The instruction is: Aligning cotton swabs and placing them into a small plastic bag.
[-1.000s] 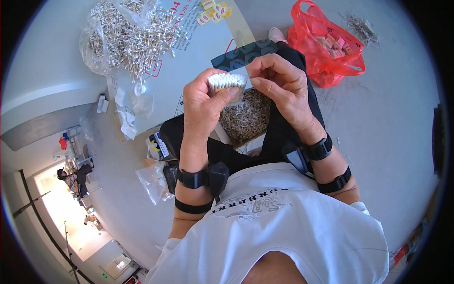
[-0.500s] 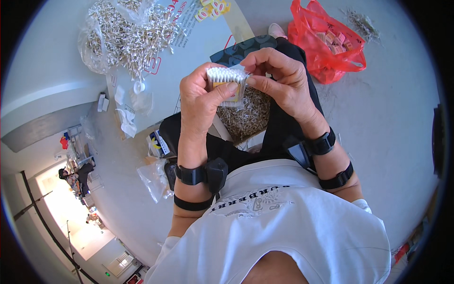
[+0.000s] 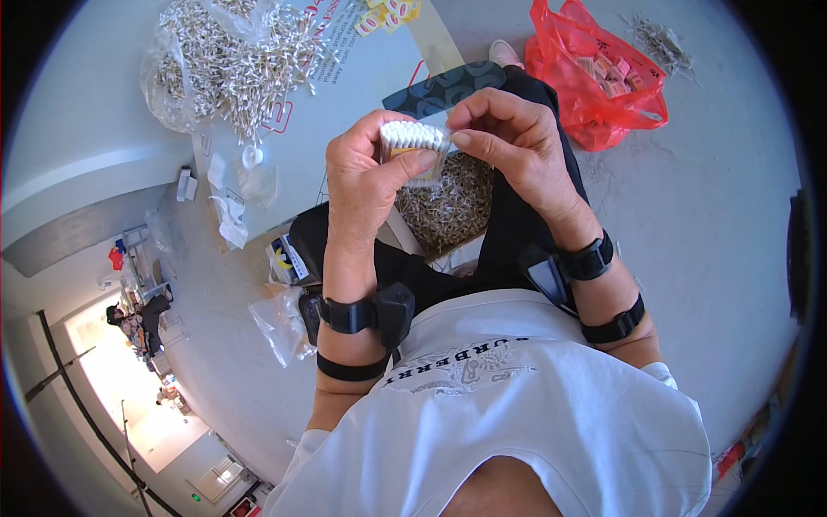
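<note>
A small clear bag packed with cotton swabs [image 3: 412,135] is gripped upright in my left hand [image 3: 360,168], the thumb pressed across its front. White swab tips show in a dense row at the top, and a yellow label is partly covered by the thumb. My right hand [image 3: 517,142] pinches thumb and forefinger at the bag's right upper edge, apparently on the thin film. Below both hands, between my legs, a box of loose swabs [image 3: 448,211] is partly hidden by the bag.
A large heap of loose swabs [image 3: 245,73] lies in clear plastic at the far left. Yellow packets [image 3: 388,15] sit at the far edge. A red plastic bag [image 3: 594,77] with small packs stands at the far right. A tape roll [image 3: 251,157] lies at left.
My right thumb and fingertips have drawn closer together at the bag's edge. The bag has tilted slightly, with less of its label showing.
</note>
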### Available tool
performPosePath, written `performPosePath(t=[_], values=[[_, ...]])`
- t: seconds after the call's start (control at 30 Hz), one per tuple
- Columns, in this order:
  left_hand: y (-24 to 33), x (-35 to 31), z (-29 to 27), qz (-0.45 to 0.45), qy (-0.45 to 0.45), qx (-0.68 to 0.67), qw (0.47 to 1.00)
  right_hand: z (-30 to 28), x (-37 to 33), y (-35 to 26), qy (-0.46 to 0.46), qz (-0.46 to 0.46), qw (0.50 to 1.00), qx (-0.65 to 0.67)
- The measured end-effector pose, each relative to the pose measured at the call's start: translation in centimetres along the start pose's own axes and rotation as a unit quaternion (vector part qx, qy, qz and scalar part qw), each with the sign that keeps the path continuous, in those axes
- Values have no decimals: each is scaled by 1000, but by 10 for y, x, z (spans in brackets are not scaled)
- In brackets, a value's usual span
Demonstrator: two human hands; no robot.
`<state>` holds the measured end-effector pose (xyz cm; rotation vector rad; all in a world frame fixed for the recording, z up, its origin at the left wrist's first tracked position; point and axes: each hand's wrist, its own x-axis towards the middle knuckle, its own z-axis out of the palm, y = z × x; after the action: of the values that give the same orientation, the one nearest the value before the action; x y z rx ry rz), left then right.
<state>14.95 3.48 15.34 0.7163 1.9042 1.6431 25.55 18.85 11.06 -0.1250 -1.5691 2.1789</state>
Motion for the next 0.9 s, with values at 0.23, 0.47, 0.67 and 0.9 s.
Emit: performPosePath(t=[0.23, 0.47, 0.67, 0.9], values=[[-3, 2, -3, 25, -6, 61, 998, -5, 2, -1, -20, 63, 998, -3], [1, 7, -5, 47, -13, 112, 993, -3, 3, -2, -4, 127, 992, 18], [0, 10, -8, 71, -36, 123, 989, 0, 3, 3, -5, 176, 975, 139], [0, 16, -13, -11, -85, 61, 994, -5, 3, 16, -14, 187, 971, 148]])
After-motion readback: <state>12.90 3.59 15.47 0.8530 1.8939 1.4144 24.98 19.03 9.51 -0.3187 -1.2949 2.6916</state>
